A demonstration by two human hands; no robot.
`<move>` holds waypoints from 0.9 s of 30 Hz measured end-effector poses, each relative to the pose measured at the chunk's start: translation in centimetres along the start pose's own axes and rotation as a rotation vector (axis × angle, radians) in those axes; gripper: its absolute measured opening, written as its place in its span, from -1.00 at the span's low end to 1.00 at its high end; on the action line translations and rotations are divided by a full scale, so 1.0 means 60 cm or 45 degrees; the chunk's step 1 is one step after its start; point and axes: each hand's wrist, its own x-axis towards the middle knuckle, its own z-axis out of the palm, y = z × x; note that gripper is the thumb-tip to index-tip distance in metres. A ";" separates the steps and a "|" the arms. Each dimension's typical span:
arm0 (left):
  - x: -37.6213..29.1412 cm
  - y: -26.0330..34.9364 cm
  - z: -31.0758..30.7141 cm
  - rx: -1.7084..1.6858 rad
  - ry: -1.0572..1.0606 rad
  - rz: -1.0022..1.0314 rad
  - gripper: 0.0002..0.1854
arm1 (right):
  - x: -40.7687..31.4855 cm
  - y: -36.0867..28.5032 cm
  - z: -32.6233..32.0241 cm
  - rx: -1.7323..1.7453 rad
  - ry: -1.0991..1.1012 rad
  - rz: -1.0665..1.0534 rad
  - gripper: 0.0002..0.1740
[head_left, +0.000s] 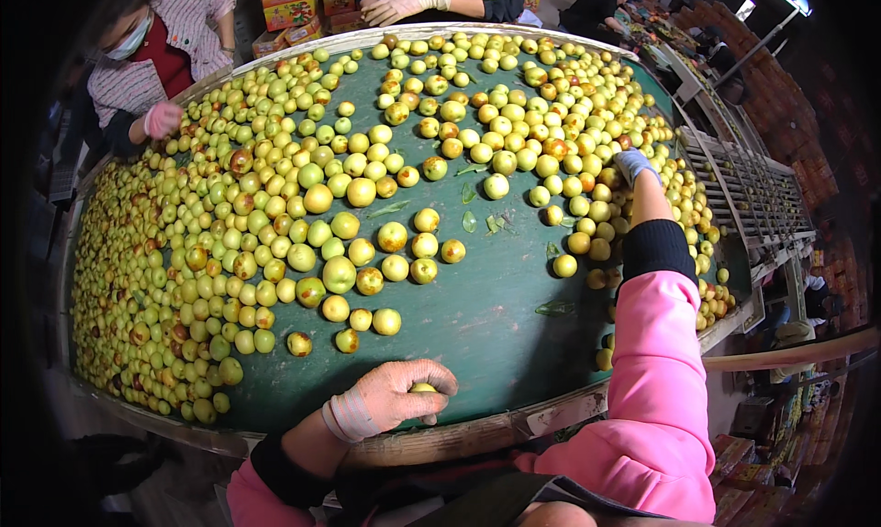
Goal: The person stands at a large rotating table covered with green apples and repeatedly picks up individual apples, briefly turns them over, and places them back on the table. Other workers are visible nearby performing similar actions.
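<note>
My left hand [402,396], in a worn knitted glove with a stained palm coating, curls around a yellow-green jujube [422,388] near the table's front rail. My right hand [637,167], in a pale grey-blue glove, reaches far out into the jujubes [523,124] heaped on the right side. Its fingertips are hidden among the fruit, so whether they grip one does not show. More jujubes [206,251], some with reddish-brown patches, cover the left side of the green sorting surface [475,320].
A wooden rail [475,430] borders the sorting surface. At the far left a masked person's gloved hand [163,119] is over the fruit; another person's gloved hand [406,7] rests across the table. Slatted rollers [750,183] adjoin the right end. Printed cartons [289,10] stand behind.
</note>
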 end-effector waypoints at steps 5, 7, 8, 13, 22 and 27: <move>-0.005 0.006 -0.010 -0.192 0.013 -0.070 -0.69 | -0.089 -0.009 0.012 0.025 0.335 0.102 -0.40; -0.003 -0.016 -0.015 -0.245 0.078 0.078 -0.49 | -0.199 -0.071 -0.017 -0.128 0.492 -0.129 -0.50; -0.001 -0.021 -0.018 -0.315 0.078 0.095 -0.47 | -0.210 -0.067 -0.007 -0.038 0.543 -0.328 -0.52; -0.006 -0.010 -0.018 -0.813 0.202 0.030 -0.35 | -0.469 -0.199 0.015 1.194 -0.701 -0.618 -0.51; -0.025 -0.019 -0.031 -0.511 -0.376 0.204 -0.28 | -0.616 -0.374 0.094 0.421 -0.548 -1.592 -0.50; -0.043 -0.018 -0.032 0.010 -0.660 -0.043 -0.38 | -0.700 -0.539 0.216 0.079 -0.379 -2.036 -0.42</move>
